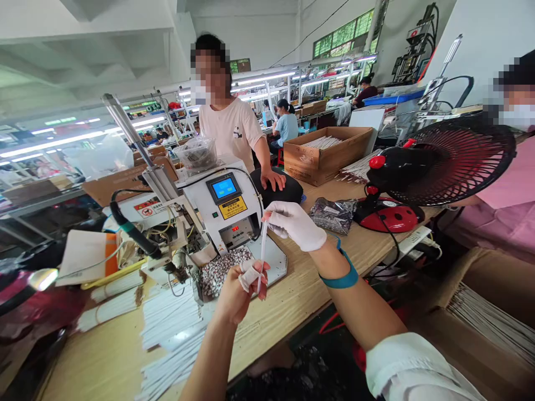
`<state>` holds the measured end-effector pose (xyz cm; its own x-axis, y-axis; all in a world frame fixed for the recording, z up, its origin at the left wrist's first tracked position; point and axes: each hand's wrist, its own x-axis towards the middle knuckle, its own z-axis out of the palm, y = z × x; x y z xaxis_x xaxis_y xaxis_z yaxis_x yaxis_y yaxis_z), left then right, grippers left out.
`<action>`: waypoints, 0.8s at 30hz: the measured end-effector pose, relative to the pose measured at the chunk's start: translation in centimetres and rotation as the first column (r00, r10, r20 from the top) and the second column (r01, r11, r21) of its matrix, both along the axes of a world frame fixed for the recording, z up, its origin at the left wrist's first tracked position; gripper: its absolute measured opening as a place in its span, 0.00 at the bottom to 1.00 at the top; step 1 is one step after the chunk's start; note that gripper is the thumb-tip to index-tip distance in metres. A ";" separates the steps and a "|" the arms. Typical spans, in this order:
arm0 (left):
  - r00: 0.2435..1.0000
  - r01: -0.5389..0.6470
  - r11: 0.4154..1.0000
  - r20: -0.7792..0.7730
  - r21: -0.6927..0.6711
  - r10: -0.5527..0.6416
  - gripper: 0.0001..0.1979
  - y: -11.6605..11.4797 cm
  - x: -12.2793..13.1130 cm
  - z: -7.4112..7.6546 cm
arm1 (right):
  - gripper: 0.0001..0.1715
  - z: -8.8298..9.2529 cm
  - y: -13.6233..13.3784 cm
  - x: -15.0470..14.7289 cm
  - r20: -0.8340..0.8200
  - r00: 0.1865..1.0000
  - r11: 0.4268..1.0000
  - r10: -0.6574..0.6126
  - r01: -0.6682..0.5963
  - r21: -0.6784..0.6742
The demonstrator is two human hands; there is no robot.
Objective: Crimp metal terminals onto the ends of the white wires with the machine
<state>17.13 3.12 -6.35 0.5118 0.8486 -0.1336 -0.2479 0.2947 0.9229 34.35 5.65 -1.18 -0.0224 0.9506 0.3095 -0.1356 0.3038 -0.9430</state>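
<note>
My right hand [295, 224], in a white glove with a blue wristband, pinches the top end of a thin white strip [263, 253]. The lower end of that strip is pinched by my bare left hand [241, 289], whose fingertips are wrapped in white tape. The strip hangs nearly upright between the two hands, right in front of a small white machine [225, 209] with a blue screen and a yellow label. A tray of small mixed metal parts [219, 273] lies at the machine's foot, just left of my left hand.
Stacks of white strips [171, 326] lie on the wooden bench at left. A black and red fan [443, 161] stands at right beside a bag [332, 214] and a cardboard box [330, 153]. A person in a white shirt [232, 125] stands opposite; another sits at the right.
</note>
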 end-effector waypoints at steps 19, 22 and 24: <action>0.999 0.036 0.999 -0.041 -0.012 -0.036 0.22 -0.1 -0.2 -0.2 | 0.14 0.5 -1.0 0.4 0.086 0.995 0.998 0.041 -0.037 -0.049; 0.998 0.035 0.999 -0.057 -0.007 -0.035 0.22 -0.2 -0.3 -0.2 | 0.13 0.7 -1.1 0.3 0.103 0.994 0.998 0.038 -0.032 -0.058; 0.997 0.043 0.999 -0.071 0.007 -0.042 0.22 -0.4 -0.3 -0.2 | 0.12 0.7 -1.2 0.2 0.112 0.993 0.998 0.037 -0.030 -0.061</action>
<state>16.80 2.77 -6.52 0.5372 0.8274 -0.1636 -0.1691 0.2957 0.9402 34.53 4.44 -0.44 -0.0859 0.9652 0.2469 -0.0364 0.2446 -0.9689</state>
